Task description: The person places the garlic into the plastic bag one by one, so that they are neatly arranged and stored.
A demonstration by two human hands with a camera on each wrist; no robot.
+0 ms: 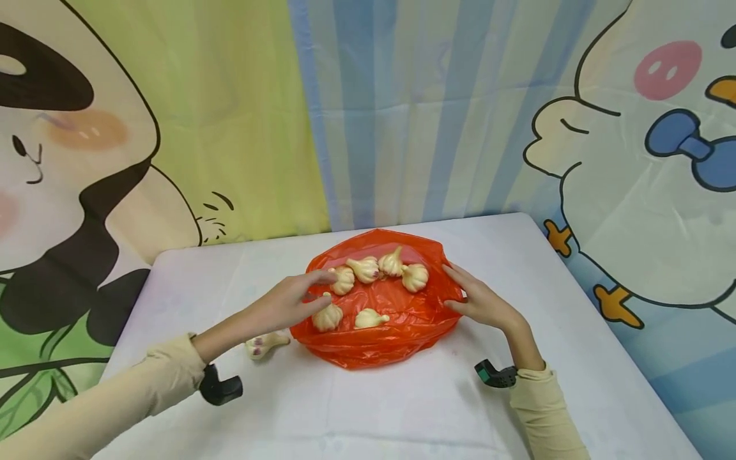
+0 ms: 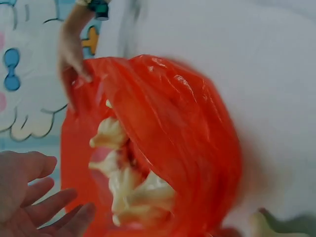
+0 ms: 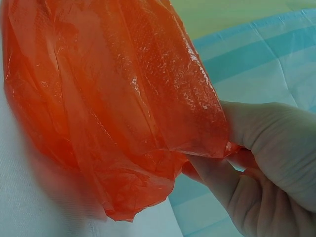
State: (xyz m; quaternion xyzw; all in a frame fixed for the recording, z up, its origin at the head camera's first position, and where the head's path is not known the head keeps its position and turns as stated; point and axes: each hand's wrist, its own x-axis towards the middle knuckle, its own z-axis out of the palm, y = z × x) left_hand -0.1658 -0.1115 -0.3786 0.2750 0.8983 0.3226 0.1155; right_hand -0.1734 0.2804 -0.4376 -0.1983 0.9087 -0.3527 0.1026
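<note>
A red plastic bag (image 1: 397,348) lies mouth open on the table, with several garlic bulbs (image 1: 415,277) inside. My right hand (image 1: 483,300) pinches the right side of its rim; in the right wrist view the thumb and fingers (image 3: 247,123) are on the film. At the bag's left side my left hand (image 1: 293,297) hovers over the rim, near a bulb (image 1: 328,317). In the left wrist view that hand (image 2: 37,197) has loosely spread fingers and holds nothing. Another garlic bulb (image 1: 264,345) with purple marks lies outside the bag, below the left wrist.
A white cloth covers the table (image 1: 368,409). Behind it hangs a printed curtain (image 1: 391,115) with cartoon animals on both sides. Each wrist wears a dark band-mounted device (image 1: 220,386).
</note>
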